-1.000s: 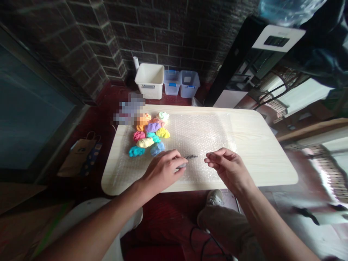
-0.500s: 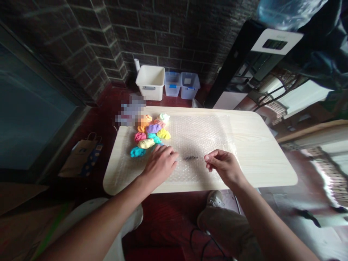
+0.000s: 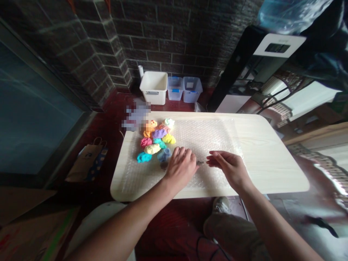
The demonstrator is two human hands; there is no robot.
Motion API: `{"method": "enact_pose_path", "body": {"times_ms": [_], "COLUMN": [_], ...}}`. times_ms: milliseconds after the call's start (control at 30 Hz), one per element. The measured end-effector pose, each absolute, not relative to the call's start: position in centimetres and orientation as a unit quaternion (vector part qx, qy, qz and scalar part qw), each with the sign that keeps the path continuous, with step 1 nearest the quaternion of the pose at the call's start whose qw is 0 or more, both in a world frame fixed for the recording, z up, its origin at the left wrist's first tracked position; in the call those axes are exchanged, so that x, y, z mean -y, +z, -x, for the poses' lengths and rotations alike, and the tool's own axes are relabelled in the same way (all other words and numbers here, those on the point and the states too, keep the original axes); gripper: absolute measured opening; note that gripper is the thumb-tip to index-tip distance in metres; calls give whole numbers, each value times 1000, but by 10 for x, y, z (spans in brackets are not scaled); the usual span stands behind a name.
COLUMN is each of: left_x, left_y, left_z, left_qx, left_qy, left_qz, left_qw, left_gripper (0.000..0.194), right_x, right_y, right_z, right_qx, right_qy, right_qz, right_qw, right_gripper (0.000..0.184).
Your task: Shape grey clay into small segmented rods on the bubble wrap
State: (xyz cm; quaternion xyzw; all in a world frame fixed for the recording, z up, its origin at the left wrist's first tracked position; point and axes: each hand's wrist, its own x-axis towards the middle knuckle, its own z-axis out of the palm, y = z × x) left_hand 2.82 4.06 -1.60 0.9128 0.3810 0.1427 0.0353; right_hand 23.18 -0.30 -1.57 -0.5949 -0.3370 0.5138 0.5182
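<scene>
Over the middle of the bubble wrap (image 3: 190, 132) my left hand (image 3: 181, 163) hangs palm down with bent fingers. Its fingertips reach the left end of a small dark ridged strip (image 3: 200, 162) and hide part of it. Whether they grip it I cannot tell. Just right of the strip, my right hand (image 3: 227, 165) has its fingers stretched out and slightly apart, with nothing visible in them. Soft-looking coloured lumps lie grouped at the left: a blue-grey lump (image 3: 164, 154) nearest my left hand, a turquoise lump (image 3: 144, 157), a pale yellow lump (image 3: 152, 148) and a purple lump (image 3: 159, 133), among several others.
The bubble wrap covers much of the pale wooden table (image 3: 277, 156). Beyond the far edge, a white bin (image 3: 153, 96) and two clear boxes (image 3: 175, 93) stand on the floor. A water dispenser (image 3: 236, 69) rises at the back right. Left of the table sits a paper bag (image 3: 85, 163).
My left hand has moved right, from beside the lumps to the dark strip, uncovering the blue-grey lump. My right hand's fingers have opened from a pinch. The view has shifted slightly.
</scene>
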Motion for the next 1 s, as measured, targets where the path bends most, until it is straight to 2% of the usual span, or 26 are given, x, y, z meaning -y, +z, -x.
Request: {"method": "enact_pose_path", "body": {"times_ms": [200, 400, 600, 733, 833, 1000], "left_x": [-42, -42, -41, -38, -38, -39], "left_y": [-28, -29, -16, -8, -2, 7], "left_z": [-31, -30, -12, 3, 8, 6], "left_qx": [-367, -340, -353, -356, -364, -343], "left_qy": [157, 172, 258, 340, 346, 345], "left_qz": [-917, -922, -866, -780, -725, -615], "left_qw": [14, 62, 244, 386, 472, 620], "left_gripper": [7, 13, 9, 9, 10, 11], "right_x": [1, 2, 4, 5, 5, 5], "right_y": [-19, -9, -10, -15, -15, -12], "right_z": [-230, -229, -239, -240, -236, -231], "right_qx": [337, 329, 369, 332, 313, 289], "right_qy": [528, 527, 497, 522, 550, 592], "right_qz": [574, 589, 578, 578, 561, 532], "right_qw": [528, 516, 532, 533, 534, 533], "right_gripper": [41, 39, 31, 31, 36, 31]}}
